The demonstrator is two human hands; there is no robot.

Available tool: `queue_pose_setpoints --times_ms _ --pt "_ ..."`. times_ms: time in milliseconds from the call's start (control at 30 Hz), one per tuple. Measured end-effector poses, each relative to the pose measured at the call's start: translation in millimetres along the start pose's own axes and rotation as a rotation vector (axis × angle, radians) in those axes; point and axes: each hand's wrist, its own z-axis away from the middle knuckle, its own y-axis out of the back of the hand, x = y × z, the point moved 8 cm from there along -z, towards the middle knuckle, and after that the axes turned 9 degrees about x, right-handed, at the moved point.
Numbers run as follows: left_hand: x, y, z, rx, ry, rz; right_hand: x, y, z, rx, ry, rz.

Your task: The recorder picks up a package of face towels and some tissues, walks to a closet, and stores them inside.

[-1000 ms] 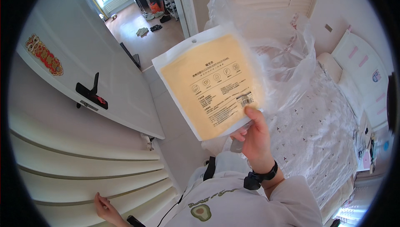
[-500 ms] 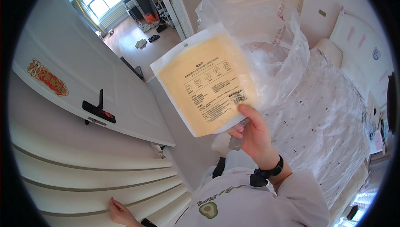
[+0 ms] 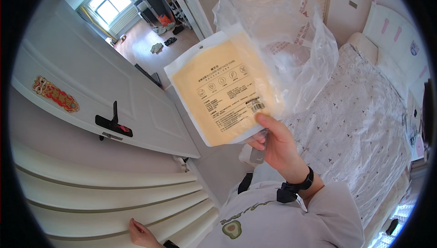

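My right hand (image 3: pixel 282 145) pinches the packet by its lower right corner, thumb on the printed face and fingers behind. My left hand (image 3: pixel 142 234) is loosely curled by the cream slats (image 3: pixel 109 179); whether it grasps anything, I cannot tell.

The bed (image 3: pixel 346 143) spreads to the right, beyond my forearm. The clear bag (image 3: pixel 309 61) billows beside and behind the packet; it looks thin, crinkly and almost weightless, easy to snag or tear, and I cannot make out whether my fingers have some of it too.

The packet (image 3: pixel 225 88) itself, yellow with a white border, is up in front of me, tilted, clear of the bed. I judge it light and soft inside, not fragile, with a smooth, slightly slippery skin. It stands out flat from one corner, so it seems stiff enough for this hold, though it could swivel; a grip midway along an edge would steady it better.

A small grey piece (image 3: pixel 257 155) hangs under my fingers. Smallest is the hole (image 3: pixel 201 47) in the top border, a neat place to hook.
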Motion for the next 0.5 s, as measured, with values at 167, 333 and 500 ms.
queue_pose_setpoints --times_ms 167,333,500 --pt "-5 0 6 -0.006 0.027 -0.017 4 3 -4 -0.013 -0.006 -0.008" --pt "-2 -3 4 0.015 0.002 -0.051 1 7 -9 -0.002 0.055 0.033" --pt "-13 -11 1 -0.074 0.081 -0.090 0 8 -10 0.054 0.012 0.020"
